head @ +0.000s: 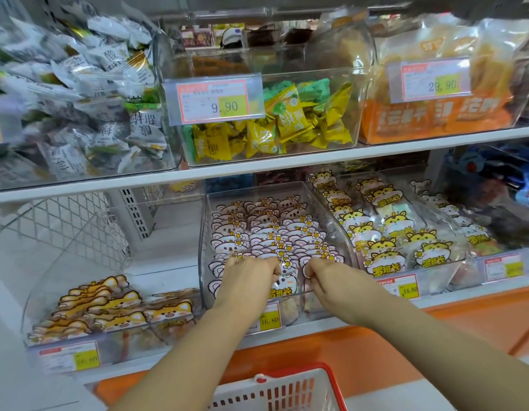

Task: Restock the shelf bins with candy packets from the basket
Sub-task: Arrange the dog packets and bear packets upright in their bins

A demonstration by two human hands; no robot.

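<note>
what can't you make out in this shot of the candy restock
All in the head view:
- Basket: the bottom edge cuts it off, so its contents are unseen.
- Left hand and right hand: fingertips curl behind the knuckles among the pink packets, so the exact grip is unclear.
- Upper price tag: small print is blurred, only 9.90 reads.

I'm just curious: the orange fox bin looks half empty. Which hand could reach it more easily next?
Probably left. The left hand, pinching a pink packet with the right hand, lies nearer the fox bin; the right would cross over.
</note>
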